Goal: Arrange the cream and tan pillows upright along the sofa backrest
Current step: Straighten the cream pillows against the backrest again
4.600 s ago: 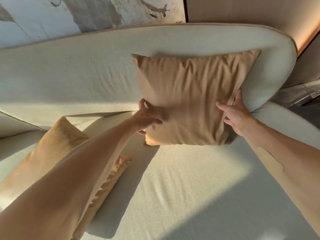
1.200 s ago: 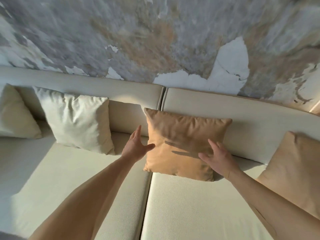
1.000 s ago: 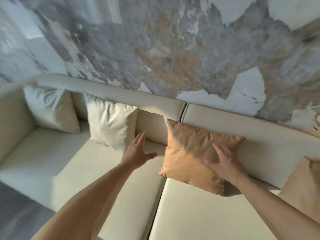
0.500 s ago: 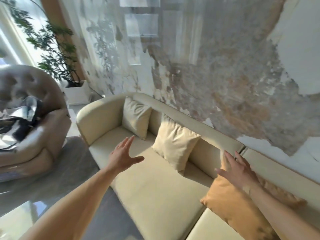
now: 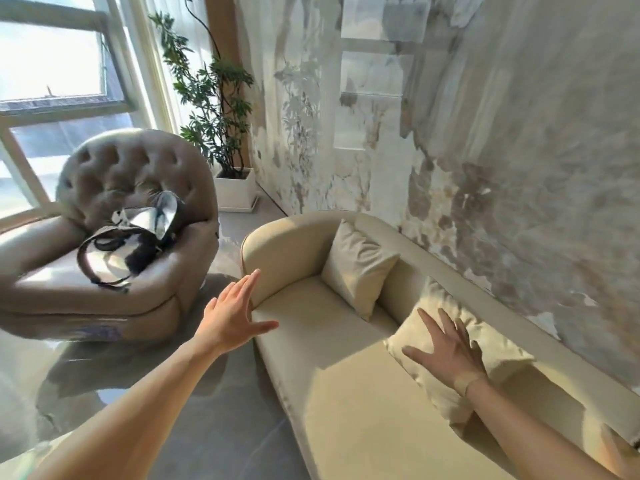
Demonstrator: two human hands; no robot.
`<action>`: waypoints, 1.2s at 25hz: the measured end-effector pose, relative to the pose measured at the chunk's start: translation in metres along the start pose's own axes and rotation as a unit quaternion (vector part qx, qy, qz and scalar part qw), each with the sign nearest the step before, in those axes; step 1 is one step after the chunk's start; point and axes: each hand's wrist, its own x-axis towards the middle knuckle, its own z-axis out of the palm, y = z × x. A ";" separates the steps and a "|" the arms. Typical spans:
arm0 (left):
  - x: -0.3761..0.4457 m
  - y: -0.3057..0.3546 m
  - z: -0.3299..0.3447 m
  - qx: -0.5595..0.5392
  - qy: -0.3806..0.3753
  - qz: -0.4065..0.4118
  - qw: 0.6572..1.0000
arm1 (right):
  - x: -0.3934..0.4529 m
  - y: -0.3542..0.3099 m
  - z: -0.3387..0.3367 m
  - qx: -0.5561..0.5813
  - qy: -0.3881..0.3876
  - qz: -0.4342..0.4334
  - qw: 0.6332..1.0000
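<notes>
Two cream pillows lean upright against the cream sofa backrest [image 5: 408, 244]: one pillow [image 5: 356, 266] near the left armrest, a second pillow [image 5: 485, 344] to its right in bright sun. My right hand [image 5: 446, 351] is open with fingers spread, in front of the second pillow; whether it touches it is unclear. My left hand [image 5: 232, 315] is open and held in the air in front of the sofa armrest [image 5: 277, 247], holding nothing. A sliver of a tan pillow [image 5: 620, 448] shows at the right edge.
A tufted brown armchair [image 5: 114, 237] with a black and silver bag [image 5: 128, 244] stands left of the sofa. A potted plant in a white planter [image 5: 235, 192] stands in the corner by the window. Grey floor [image 5: 207, 420] lies between armchair and sofa.
My view has swung left along the sofa, away from the tan pillows. My right hand came off the tan pillow and now hovers at the second cream pillow; my left hand stays open.
</notes>
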 end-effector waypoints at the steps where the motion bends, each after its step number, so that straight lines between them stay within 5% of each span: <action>1: 0.013 -0.014 -0.005 0.000 0.003 -0.001 1.000 | 0.016 -0.019 0.006 -0.005 -0.003 -0.002 1.000; 12: 0.147 -0.095 0.008 0.023 -0.054 0.001 0.998 | 0.162 -0.118 0.044 -0.010 0.013 -0.026 1.000; 21: 0.312 -0.072 0.030 0.046 -0.096 0.056 0.993 | 0.294 -0.111 0.034 0.011 0.029 0.029 0.999; 30: 0.442 -0.060 0.076 0.006 -0.135 0.075 0.988 | 0.340 -0.076 0.038 0.027 0.037 0.143 0.989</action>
